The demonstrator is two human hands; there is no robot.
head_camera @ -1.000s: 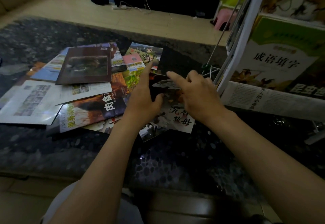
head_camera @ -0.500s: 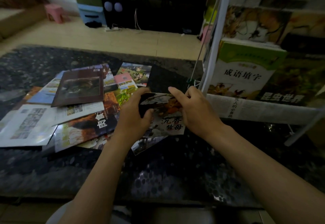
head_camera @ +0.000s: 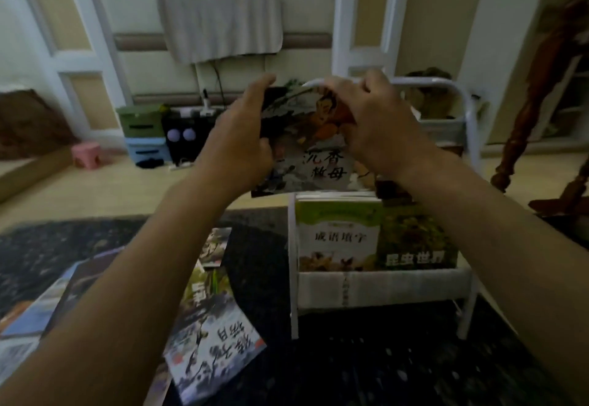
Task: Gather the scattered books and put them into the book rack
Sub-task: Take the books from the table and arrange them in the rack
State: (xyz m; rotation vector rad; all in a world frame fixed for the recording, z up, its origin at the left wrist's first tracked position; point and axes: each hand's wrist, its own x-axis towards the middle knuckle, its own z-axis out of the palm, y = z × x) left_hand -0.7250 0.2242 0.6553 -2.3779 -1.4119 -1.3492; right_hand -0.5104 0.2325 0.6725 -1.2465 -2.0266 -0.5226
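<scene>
A thin picture book (head_camera: 307,147) with a painted cover and black calligraphy is held upright in the air, above the back of the white book rack (head_camera: 376,284). My left hand (head_camera: 243,141) grips its left edge. My right hand (head_camera: 373,128) grips its top right part. The rack stands on the dark table and holds a green-topped book (head_camera: 338,233) and a dark green one (head_camera: 414,239) in its front tier. Scattered books (head_camera: 210,338) lie flat on the table at the lower left, partly hidden by my left forearm.
The dark speckled table (head_camera: 366,367) fills the lower frame. Beyond it are a wooden floor, a pink stool (head_camera: 86,154), small green and blue drawers (head_camera: 143,133), and a carved wooden post (head_camera: 535,86) at the right.
Both hands have lifted the picture book off the pile and raised it up to the right, over the rack. The view has tilted upward.
</scene>
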